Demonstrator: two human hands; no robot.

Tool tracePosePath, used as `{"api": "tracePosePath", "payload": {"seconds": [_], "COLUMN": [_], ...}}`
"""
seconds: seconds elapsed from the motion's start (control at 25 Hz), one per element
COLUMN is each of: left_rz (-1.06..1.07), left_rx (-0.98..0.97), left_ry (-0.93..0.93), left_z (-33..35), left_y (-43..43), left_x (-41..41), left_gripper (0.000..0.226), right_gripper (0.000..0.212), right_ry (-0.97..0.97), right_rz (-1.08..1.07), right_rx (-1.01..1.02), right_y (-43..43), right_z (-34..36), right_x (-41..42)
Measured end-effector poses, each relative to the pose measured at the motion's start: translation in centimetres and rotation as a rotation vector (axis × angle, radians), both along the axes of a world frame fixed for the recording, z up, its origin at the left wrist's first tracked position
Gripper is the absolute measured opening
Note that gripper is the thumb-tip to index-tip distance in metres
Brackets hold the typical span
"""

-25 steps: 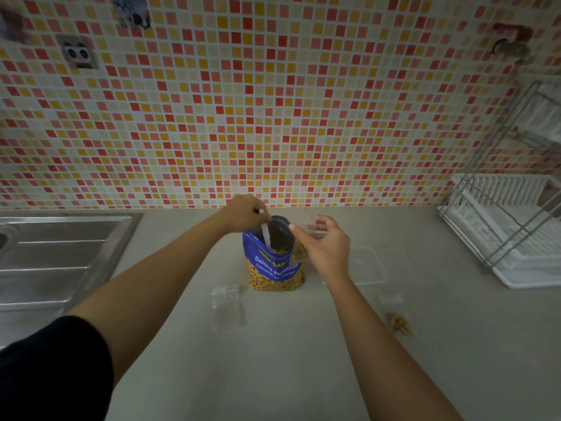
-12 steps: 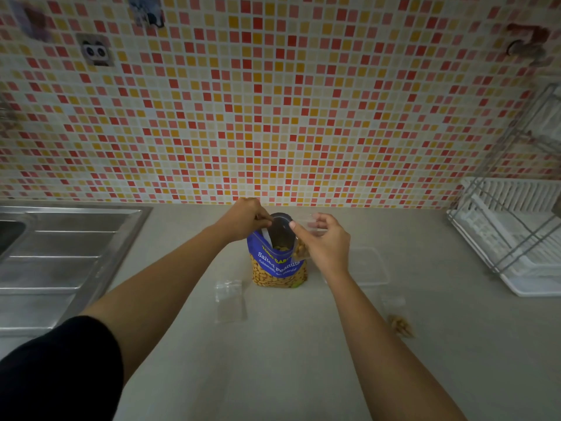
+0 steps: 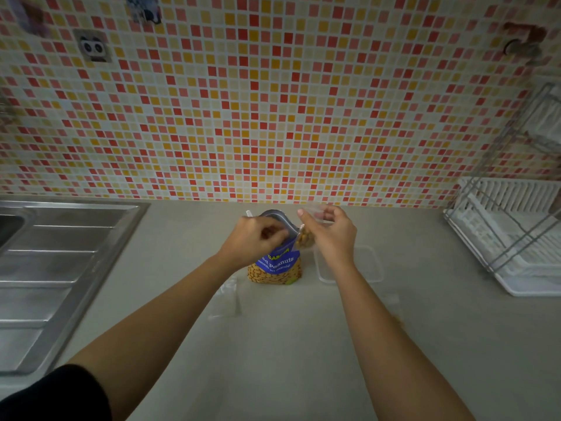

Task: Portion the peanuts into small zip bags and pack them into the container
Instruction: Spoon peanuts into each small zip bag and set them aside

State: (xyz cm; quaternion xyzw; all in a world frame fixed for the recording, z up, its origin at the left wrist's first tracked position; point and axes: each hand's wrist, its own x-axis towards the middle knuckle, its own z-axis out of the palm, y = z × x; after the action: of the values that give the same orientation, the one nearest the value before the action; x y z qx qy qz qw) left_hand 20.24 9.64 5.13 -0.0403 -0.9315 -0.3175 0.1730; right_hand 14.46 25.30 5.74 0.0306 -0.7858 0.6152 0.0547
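Two hands are over the desk: one left hand and one right hand. One blue peanut bag stands near the desk's back edge. Small zip bags number three: one with peanuts in it, pinched in the right hand; one empty, flat on the desk in front of the peanut bag; one partly hidden by the right forearm. One clear container sits beside the peanut bag. One white dish rack is at the right edge, one steel sink at the left.
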Motion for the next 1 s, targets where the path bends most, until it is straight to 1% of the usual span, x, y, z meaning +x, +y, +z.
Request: {"api": "tracePosePath", "payload": {"seconds": [0.12,0.2,0.32,0.4,0.44,0.56,0.68,0.8,0.92,1.0], "left_rz": [-0.030,-0.026,-0.002,0.008,0.001,-0.020,0.025,0.058,0.036,0.045], "left_rx": [0.109,0.219,0.384,0.487,0.525,0.569,0.589,0.623,0.670,0.626], "left_ry": [-0.044,-0.054,-0.092,-0.136,-0.158,-0.198,-0.191,-0.195,-0.275,-0.317], "left_z": [-0.5,-0.9,-1.1,-1.0,-1.0,-1.1,-1.6,-3.1,-5.9,-8.6], "left_y": [2.0,2.7,3.4,3.8,4.0,4.8,6.2,8.3,10.5,12.1], "left_x": [-0.8,-1.3,-1.6,-1.8,-1.9,-2.3,-2.4,-2.4,-2.2,-1.8], "left_gripper": [0.034,0.030,0.020,0.021,0.021,0.021,0.022,0.019,0.017,0.019], "right_gripper": [0.052,0.056,0.060,0.056,0.051,0.027,0.008,0.013,0.012,0.010], "right_ry": [-0.016,-0.036,-0.133,-0.224,-0.247,-0.213,-0.197,-0.220,-0.229,-0.219], "right_rz": [0.019,0.055,0.215,0.322,0.349,0.292,0.245,0.212,0.164,0.109], "right_rx": [-0.044,-0.061,-0.146,-0.262,-0.308,-0.380,-0.398,-0.372,-0.288,-0.194], "right_y": [0.4,0.7,1.9,3.1,3.6,4.7,5.3,6.6,8.9,11.1], "right_z": [0.5,0.6,0.7,0.3,0.0,-0.5,-0.7,-2.0,-5.3,-8.2], "right_x": [-0.2,-0.5,-1.3,-1.9,-2.1,-2.5,-2.8,-3.0,-2.9,-2.7]}}
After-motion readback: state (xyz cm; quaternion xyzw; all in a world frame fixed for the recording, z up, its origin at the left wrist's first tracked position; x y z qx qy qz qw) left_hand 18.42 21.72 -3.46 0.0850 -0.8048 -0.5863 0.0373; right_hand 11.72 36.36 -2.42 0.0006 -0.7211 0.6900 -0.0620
